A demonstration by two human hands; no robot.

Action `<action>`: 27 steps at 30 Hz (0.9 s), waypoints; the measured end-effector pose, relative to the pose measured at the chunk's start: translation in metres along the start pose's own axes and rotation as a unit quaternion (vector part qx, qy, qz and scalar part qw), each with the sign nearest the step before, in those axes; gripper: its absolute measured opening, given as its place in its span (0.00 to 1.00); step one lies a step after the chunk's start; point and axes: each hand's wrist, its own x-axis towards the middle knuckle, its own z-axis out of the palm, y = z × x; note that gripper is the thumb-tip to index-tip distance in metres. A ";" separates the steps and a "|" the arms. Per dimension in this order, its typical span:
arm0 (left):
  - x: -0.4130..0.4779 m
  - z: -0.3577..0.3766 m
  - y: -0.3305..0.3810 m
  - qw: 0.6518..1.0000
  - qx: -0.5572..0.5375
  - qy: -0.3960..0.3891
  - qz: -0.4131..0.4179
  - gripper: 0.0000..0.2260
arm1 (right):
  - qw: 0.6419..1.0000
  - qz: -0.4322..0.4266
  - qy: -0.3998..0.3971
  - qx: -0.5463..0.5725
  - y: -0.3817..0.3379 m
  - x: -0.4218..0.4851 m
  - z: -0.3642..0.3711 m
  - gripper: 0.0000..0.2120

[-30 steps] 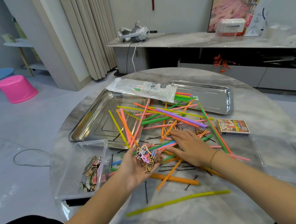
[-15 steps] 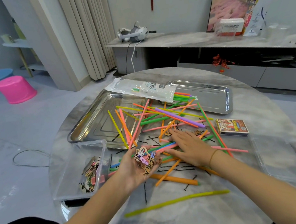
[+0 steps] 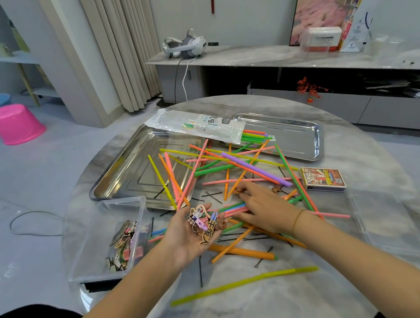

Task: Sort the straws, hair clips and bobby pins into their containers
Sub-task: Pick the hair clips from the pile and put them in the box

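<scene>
The left hand [image 3: 184, 240] is turned palm up above the near-left part of the round marble bench [image 3: 264, 309], its fingers loosely cupped and carrying a small heap of hair clips [image 3: 203, 224] rather than clenching them. The right hand [image 3: 267, 204] lies palm down just beside it, fingers stretched out flat over the straws [image 3: 229, 167], with the fingertips at a small brown clip [image 3: 237, 191]; it grips nothing that can be seen. The coloured straws lie crisscrossed over the bench's middle, some spilling onto the large steel tray [image 3: 135, 174] toward the far-left edge. A thick orange straw [image 3: 245, 253] and a long yellow-green straw [image 3: 242, 284] lie nearer the front edge. Black bobby pins [image 3: 211, 196] are scattered among and under the straws. A clear container [image 3: 122, 202] at the left edge holds more clips. A second steel tray [image 3: 299, 137] sits at the far-right edge, with a plastic straw bag [image 3: 196, 125] lying across both trays.
</scene>
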 end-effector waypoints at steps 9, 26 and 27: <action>0.001 0.001 -0.002 1.000 0.028 0.007 -0.006 0.20 | 0.896 0.058 0.283 0.338 -0.024 0.005 -0.032 0.05; 0.002 0.001 -0.007 0.998 0.032 -0.023 -0.058 0.19 | 0.900 0.023 0.162 0.405 -0.067 -0.003 -0.021 0.06; 0.002 0.002 -0.008 0.997 0.027 -0.025 -0.061 0.19 | 0.906 0.024 0.162 0.389 -0.067 -0.003 -0.020 0.06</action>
